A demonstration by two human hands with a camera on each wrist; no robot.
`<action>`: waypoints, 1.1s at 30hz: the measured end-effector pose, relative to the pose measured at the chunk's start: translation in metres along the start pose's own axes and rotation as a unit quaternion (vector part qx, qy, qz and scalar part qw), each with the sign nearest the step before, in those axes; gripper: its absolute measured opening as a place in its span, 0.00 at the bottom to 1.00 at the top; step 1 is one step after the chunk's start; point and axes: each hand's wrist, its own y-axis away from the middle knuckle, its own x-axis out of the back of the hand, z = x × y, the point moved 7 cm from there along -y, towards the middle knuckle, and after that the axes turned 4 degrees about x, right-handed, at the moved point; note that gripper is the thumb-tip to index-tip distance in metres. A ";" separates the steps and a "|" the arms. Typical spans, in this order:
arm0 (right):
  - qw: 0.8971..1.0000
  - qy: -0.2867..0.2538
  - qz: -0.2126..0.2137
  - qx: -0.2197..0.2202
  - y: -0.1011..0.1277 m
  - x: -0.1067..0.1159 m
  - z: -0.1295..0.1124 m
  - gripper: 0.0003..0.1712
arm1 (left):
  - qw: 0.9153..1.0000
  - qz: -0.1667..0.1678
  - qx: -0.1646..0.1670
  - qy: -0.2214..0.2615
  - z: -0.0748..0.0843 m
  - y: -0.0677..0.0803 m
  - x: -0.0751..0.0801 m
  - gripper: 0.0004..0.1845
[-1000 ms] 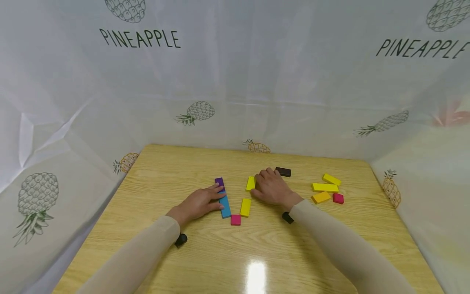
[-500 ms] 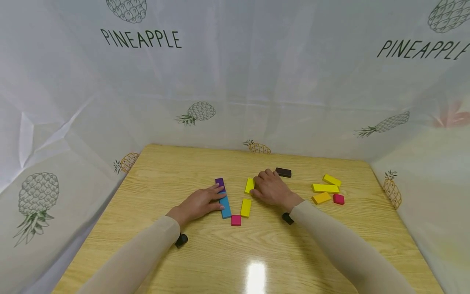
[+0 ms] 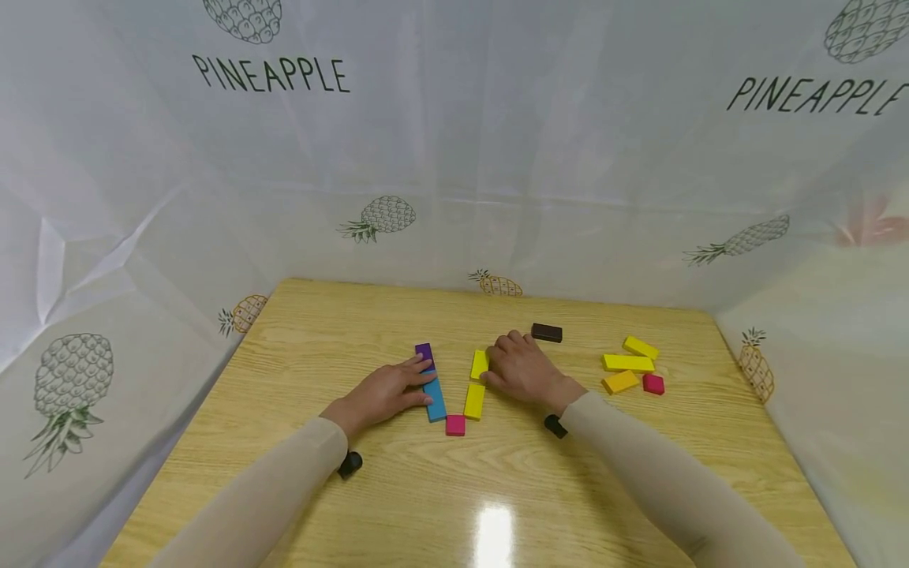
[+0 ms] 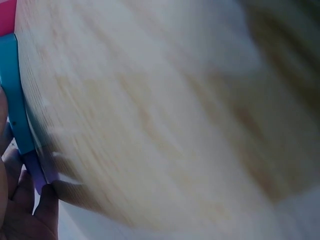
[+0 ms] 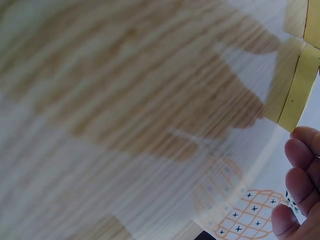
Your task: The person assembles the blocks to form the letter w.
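Observation:
My left hand (image 3: 387,392) lies flat on the wooden table (image 3: 398,489). Its straight fingers rest against a blue block (image 3: 435,399) and a purple block (image 3: 424,353), which lie end to end. The left wrist view shows the blue block (image 4: 12,100), the purple block (image 4: 37,172) and my fingertips (image 4: 30,210) beside them. My right hand (image 3: 521,367) touches the right side of a yellow block (image 3: 479,364) with its fingertips. That block stands just above a second yellow block (image 3: 474,401). In the right wrist view the yellow block (image 5: 300,95) lies by my fingers (image 5: 300,175).
A pink block (image 3: 455,425) sits below the blue and yellow ones. A dark brown block (image 3: 547,332) lies behind my right hand. At the right are two yellow blocks (image 3: 628,363), an orange one (image 3: 620,382) and a red one (image 3: 653,384). White pineapple-print sheets surround the table.
My right hand has slid the upper yellow block left and nearer, close to the end of the lower yellow block. The left hand has stayed put.

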 end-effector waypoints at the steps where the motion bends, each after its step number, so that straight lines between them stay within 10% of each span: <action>1: 1.000 -0.001 -0.002 0.000 0.000 0.000 0.000 0.27 | 1.000 0.000 -0.001 0.000 0.000 0.000 0.000 0.31; 33: 1.000 -0.005 -0.008 0.015 0.005 0.000 -0.004 0.29 | 1.000 0.011 -0.007 0.003 -0.001 -0.001 -0.001 0.31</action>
